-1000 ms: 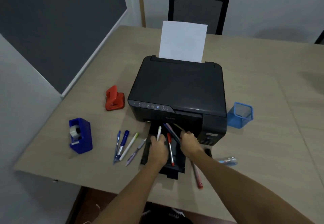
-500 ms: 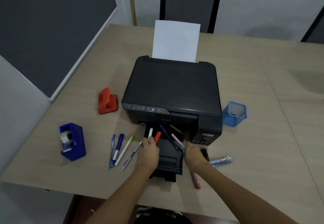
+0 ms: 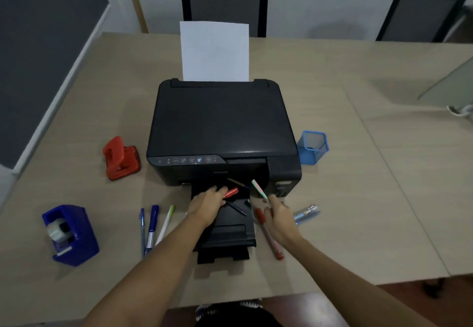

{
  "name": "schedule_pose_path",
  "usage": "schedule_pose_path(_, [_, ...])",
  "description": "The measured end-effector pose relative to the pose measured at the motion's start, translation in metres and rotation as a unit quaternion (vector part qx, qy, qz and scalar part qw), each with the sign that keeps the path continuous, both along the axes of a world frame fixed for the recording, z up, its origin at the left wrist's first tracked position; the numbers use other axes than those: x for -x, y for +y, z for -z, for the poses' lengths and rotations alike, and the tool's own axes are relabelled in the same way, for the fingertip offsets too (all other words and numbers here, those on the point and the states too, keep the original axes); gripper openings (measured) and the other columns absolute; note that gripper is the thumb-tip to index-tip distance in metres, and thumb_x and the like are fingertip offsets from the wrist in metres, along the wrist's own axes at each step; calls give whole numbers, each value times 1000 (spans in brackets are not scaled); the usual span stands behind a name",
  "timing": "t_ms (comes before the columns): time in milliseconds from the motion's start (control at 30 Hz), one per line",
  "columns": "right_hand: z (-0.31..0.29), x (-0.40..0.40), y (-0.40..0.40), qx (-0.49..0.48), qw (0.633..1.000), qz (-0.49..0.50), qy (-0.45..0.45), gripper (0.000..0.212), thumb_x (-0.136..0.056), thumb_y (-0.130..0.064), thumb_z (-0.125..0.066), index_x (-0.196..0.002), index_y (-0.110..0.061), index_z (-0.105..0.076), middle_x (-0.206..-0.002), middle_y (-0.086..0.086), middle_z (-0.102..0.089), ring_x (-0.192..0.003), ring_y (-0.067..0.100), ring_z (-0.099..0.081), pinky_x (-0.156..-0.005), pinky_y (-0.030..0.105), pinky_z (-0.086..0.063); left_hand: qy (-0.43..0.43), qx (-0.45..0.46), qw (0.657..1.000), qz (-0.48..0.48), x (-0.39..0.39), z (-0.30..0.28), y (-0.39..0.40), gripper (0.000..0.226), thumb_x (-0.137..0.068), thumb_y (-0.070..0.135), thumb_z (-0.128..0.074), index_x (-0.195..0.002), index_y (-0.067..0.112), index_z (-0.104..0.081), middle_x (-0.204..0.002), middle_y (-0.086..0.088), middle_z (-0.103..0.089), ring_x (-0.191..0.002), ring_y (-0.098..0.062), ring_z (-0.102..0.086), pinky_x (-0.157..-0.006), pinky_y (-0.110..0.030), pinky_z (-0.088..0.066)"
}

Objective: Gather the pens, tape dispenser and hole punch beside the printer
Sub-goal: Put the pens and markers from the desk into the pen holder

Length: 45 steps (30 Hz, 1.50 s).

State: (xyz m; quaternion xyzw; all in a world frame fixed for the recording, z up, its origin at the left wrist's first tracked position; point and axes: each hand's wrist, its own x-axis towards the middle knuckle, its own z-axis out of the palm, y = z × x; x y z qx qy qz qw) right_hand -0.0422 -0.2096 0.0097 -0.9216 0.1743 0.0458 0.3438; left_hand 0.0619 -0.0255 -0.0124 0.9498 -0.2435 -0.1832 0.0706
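Being light, stiff and apt to roll, a red pen [image 3: 231,192] is pinched at mid-barrel by the left hand [image 3: 206,205], a pale pen [image 3: 259,189] likewise by the right hand [image 3: 280,218].

The hole punch [image 3: 120,158] lies left of the printer [image 3: 222,132], the tape dispenser [image 3: 70,234] nearer and farther left. Three pens [image 3: 153,227] lie left of the output tray [image 3: 226,239]; a cup [image 3: 312,147] stands right of the printer.

Glossy black plastic printer [image 3: 222,122], matt wood-grain table [image 3: 358,198], white paper [image 3: 214,50]
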Motion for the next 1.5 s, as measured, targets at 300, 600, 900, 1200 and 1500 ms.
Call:
schedule_pose_path(300, [16,-45,33,143,982,-109,52,37,-95,-10,-39,-132,-10,-40,-112,21,-61,-95,43,-63,-73,46,-52,-50,-11,998,-22,28,5,59,18,-96,25,-54,-108,11,-55,-113,-10,-53,-88,-29,-62,-66,-38,-51])
schedule_pose_path(600, [13,-78,49,259,948,-147,111,37,-99,-23,-42,-133,-8,-40,-121,19,-57,-102,39,-63,-76,44,-52,218,255,931,-143,51,-48,122,18,-100,11,-42,-88,19,-53,-70,6,-61,-57,0,-60,-71,-27,-53])
schedule_pose_path(900, [-45,-19,7,175,941,-252,142,29,-92,-4,-43,-120,-8,-40,-110,22,-54,-93,40,-57,-80,44,-48,340,481,793,-155,14,-133,73,22,-101,12,-43,-119,16,-54,-61,7,-35,-46,-4,-28,-42,-17,-27])
schedule_pose_path(1200, [-113,-9,-122,-161,977,-63,-122,11,-99,-6,-40,-92,-13,-44,-87,0,-70,-80,3,-59,-73,15,-44,313,604,713,-170,-30,-184,-109,18,-100,30,-44,-90,17,-48,-58,4,-33,-44,-7,-29,-39,-18,-29])
schedule_pose_path(1500, [-67,-103,-231,-332,910,215,-126,9,-94,-9,-51,-88,-14,-54,-77,3,-59,-67,14,-53,-61,23,-42,220,596,712,-300,-54,-127,-289,26,-100,19,-44,-75,19,-43,-68,4,-42,-61,-9,-40,-59,-23,-39])
